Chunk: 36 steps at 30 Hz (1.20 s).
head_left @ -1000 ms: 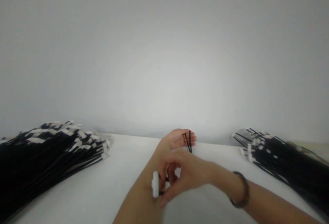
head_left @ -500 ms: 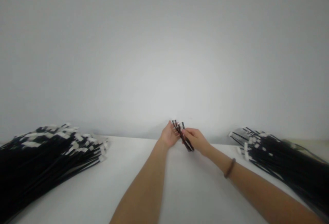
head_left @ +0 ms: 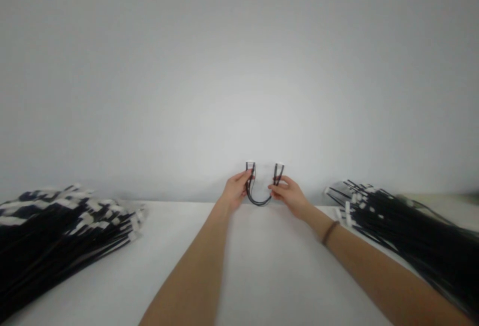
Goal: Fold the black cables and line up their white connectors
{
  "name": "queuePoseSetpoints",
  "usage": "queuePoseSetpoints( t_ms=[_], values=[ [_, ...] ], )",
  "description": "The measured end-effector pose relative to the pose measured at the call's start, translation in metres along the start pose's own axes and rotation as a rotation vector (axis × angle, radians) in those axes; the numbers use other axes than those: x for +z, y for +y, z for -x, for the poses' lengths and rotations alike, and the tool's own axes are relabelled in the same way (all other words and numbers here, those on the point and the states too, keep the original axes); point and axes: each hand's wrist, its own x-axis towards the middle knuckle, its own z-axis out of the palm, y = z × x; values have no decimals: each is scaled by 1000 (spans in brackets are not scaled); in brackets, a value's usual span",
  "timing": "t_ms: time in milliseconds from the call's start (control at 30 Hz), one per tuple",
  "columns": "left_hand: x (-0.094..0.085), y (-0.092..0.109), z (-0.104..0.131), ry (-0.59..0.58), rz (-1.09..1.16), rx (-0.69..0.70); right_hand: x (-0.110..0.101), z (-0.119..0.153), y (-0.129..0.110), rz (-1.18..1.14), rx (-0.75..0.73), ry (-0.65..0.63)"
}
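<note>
A black cable harness with white connectors at its ends hangs in a U between my hands, in front of the wall. My left hand is closed on one end, just below a white connector. Fingers of my right hand pinch the other end, where the wires spread in a narrow V up to a second, pale connector. Both connector ends point upward, apart from each other. A dark band circles my right wrist.
A large pile of black cables with white ends lies on the left of the white table. Another black cable bundle with white connectors lies at the right. The pale wall rises behind the table.
My hands have moved apart, and the harness, bunched between them before, now spreads into a U. My left hand, palm open earlier, has closed on one end.
</note>
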Motion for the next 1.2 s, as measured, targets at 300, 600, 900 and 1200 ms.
queuePoseSetpoints(
  t_ms=[300, 600, 900, 1200],
  values=[
    [-7, 2, 2, -116, -202, -2, -4, -4, 13, 204, -119, 38],
    [-16, -11, -15, -265, -352, -165, 0, -19, 25, 343, -142, -10],
    [-20, -13, -18, -192, -236, -166, -5, -14, 20, 314, -50, 51],
    [-16, -11, -12, -142, -232, -122, -8, -16, 25, 487, -91, 28]
  ],
)
